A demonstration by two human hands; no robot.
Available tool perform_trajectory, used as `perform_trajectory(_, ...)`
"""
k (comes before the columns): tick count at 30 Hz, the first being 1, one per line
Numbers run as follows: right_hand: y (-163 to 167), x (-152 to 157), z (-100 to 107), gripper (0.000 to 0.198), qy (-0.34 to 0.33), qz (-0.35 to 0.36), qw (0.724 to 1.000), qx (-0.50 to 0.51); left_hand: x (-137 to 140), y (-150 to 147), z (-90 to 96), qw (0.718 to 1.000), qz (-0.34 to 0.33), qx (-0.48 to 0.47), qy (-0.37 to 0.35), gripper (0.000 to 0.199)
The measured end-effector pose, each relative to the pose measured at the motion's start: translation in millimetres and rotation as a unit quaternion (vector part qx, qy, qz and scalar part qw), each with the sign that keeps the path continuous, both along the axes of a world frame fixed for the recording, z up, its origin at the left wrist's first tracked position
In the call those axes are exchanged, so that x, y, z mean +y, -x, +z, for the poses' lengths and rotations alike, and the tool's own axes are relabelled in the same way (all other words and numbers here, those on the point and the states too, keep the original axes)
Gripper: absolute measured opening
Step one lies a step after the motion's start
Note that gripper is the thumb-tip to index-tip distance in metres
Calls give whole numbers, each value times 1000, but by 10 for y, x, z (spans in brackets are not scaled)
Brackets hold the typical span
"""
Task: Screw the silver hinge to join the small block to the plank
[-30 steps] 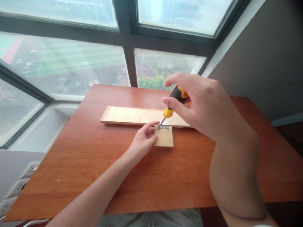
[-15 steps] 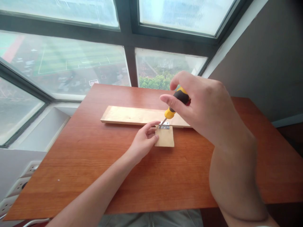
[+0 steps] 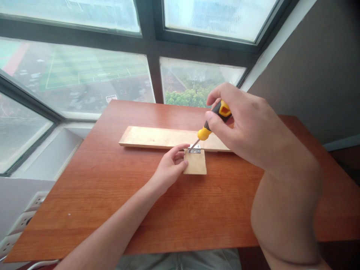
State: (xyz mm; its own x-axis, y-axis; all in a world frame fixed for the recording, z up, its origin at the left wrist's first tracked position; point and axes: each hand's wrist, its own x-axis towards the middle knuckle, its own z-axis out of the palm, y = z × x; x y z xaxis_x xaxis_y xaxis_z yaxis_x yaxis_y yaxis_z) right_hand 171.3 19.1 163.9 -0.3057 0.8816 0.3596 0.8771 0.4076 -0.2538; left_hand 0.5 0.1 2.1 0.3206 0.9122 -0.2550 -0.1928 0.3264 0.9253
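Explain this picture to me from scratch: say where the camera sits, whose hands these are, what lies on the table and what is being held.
The camera sits on a person's head, looking forward and down, so both arms are that person's own. The right hand grips a screwdriver with a yellow and black handle; its tip meets a small metal hinge. The hinge lies where a small wooden block meets a long wooden board. The left hand rests against the block's left edge, fingers by the hinge. Everything lies on a reddish-brown wooden table below a window.
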Motion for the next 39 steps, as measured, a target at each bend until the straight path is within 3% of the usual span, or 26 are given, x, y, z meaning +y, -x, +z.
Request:
perform_trajectory(5, -58, -49, 60, 23, 41, 88, 995, 12, -14, -21, 6, 1000, 14, -4, 6, 55)
perform_trajectory(10, -64, 18, 13, 20, -2, 14, 1000, -19, -21, -28, 29, 999, 36, 14, 13, 56)
perform_trajectory(13, -62, 28, -1, 21, -5, 8, 1000, -11, -17, -23, 25, 999, 39, 17, 10, 54)
perform_trajectory(20, -22, -44, 40, 28, 38, 128, 991, 23, -14, -25, -7, 1000, 25, 8, -17, 51)
perform_trajectory(28, 17, -13, 3, 23, -13, 13, 1000, -18, -5, -9, -30, 999, 15, 29, -41, 51)
perform_trajectory(31, 5, -65, 38, 13, 22, 61, 998, 10, 6, -6, -74, 998, 17, 28, -54, 52)
perform_trajectory(35, -1, -92, 54, 25, 52, 114, 992, 12, 15, -4, -102, 998, 16, 25, -57, 52)
perform_trajectory(39, 12, -32, 14, 20, 6, 62, 998, -24, 7, 0, -69, 998, 19, 33, -55, 51)
